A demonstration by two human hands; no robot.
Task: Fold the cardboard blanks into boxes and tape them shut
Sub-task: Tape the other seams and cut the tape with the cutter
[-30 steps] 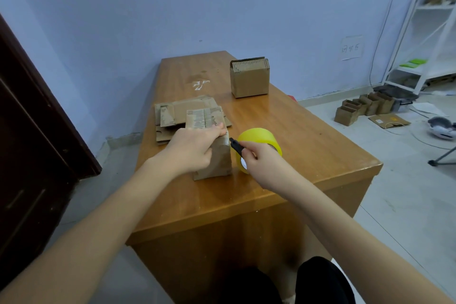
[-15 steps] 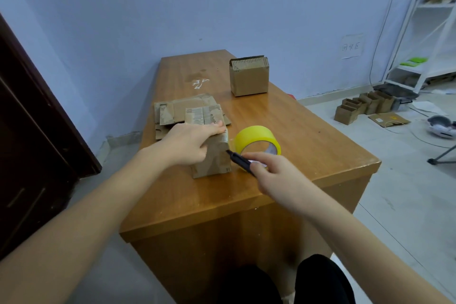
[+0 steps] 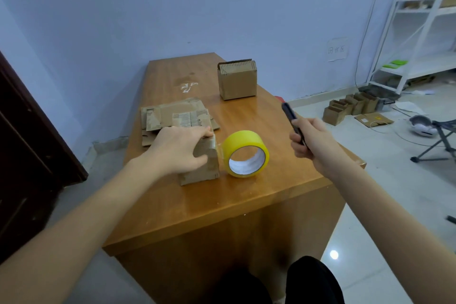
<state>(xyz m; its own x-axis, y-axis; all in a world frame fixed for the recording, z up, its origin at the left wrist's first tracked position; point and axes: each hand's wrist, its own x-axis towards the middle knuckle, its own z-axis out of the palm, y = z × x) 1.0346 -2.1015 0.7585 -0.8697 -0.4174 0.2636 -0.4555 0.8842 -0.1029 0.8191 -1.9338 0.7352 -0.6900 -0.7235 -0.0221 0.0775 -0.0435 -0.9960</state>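
A small folded cardboard box (image 3: pixel 202 170) stands on the wooden table (image 3: pixel 246 205). My left hand (image 3: pixel 180 149) grips it from above, fingers over its top and near side. A yellow tape roll (image 3: pixel 246 154) stands on edge right beside the box, and a strip of tape still joins the roll to the box. My right hand (image 3: pixel 312 140) is raised to the right of the roll and grips a dark cutter (image 3: pixel 292 119) that points up and away. Flat cardboard blanks (image 3: pixel 172 116) lie in a pile behind the box.
A bundle of upright blanks (image 3: pixel 238 80) stands at the table's far side. Finished boxes (image 3: pixel 350 106) and a flat blank (image 3: pixel 373 119) lie on the floor to the right, near a white shelf (image 3: pixel 419 32) and a folding chair (image 3: pixel 439 140). A dark door (image 3: pixel 29 143) is at left.
My right hand has lifted the cutter away from the tape between roll and box, moving right and up. The left hand stays on the box.
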